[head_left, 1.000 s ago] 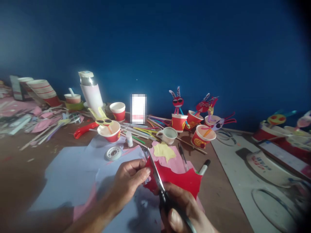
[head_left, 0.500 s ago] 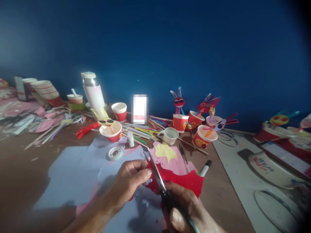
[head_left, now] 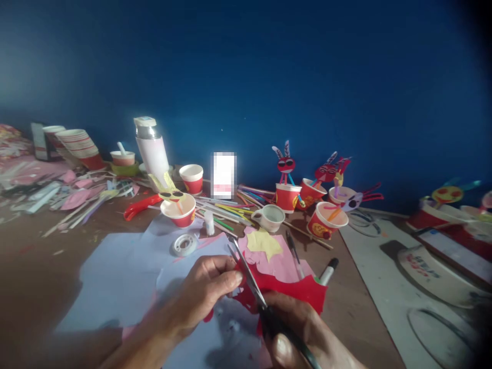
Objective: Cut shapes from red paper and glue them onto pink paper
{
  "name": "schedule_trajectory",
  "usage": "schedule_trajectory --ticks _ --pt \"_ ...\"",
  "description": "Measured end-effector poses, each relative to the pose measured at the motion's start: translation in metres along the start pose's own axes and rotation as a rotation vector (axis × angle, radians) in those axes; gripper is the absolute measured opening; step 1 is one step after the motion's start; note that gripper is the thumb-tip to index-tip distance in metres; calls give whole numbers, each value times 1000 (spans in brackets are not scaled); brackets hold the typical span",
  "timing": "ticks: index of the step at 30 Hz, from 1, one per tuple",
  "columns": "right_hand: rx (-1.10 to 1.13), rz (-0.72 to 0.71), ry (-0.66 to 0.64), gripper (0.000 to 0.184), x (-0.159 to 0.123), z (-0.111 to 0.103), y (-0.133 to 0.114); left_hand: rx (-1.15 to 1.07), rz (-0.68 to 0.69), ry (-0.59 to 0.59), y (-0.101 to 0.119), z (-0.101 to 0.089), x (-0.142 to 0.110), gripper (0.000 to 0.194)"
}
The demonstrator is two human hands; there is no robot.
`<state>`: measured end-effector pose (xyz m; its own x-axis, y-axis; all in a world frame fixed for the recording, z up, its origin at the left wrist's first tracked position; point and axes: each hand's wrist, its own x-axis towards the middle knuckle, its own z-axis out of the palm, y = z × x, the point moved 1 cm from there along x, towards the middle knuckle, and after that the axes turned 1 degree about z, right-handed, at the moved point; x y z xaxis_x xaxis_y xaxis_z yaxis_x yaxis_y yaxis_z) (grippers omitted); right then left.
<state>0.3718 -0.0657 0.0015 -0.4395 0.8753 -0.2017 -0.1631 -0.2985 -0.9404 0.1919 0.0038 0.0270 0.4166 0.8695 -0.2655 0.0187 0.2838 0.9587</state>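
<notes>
My right hand (head_left: 303, 328) grips black-handled scissors (head_left: 250, 279), their blades pointing up and slightly left with a narrow gap at the tips. Between finger and thumb, my left hand (head_left: 209, 287) pinches the edge of a red sheet (head_left: 295, 289) with scalloped cut edges. The blades lie across this red sheet, close to my left thumb. Beneath are pale blue sheets (head_left: 119, 277) and a pink sheet (head_left: 282, 264), on which a jagged yellow paper piece (head_left: 264, 243) lies. Part of the scissor handle is hidden in my right hand.
A tape roll (head_left: 184, 245), a small white bottle (head_left: 209, 222) and a white cup (head_left: 269, 218) stand beyond my hands. Red paper cups (head_left: 288, 199) with paper figures line the back. A marker (head_left: 329, 271) lies right; paper scraps (head_left: 80, 195) and a thermos (head_left: 151, 151) are left.
The whole view has shifted slightly, so things sit a little further right and lower. My hands, the scissors and the red sheet keep nearly the same arrangement.
</notes>
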Motion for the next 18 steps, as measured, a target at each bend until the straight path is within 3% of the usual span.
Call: schedule_trajectory --ticks 18 --pt "-137 101 -14 60 -3 1 -23 44 -17 -52 -1 -5 3 21"
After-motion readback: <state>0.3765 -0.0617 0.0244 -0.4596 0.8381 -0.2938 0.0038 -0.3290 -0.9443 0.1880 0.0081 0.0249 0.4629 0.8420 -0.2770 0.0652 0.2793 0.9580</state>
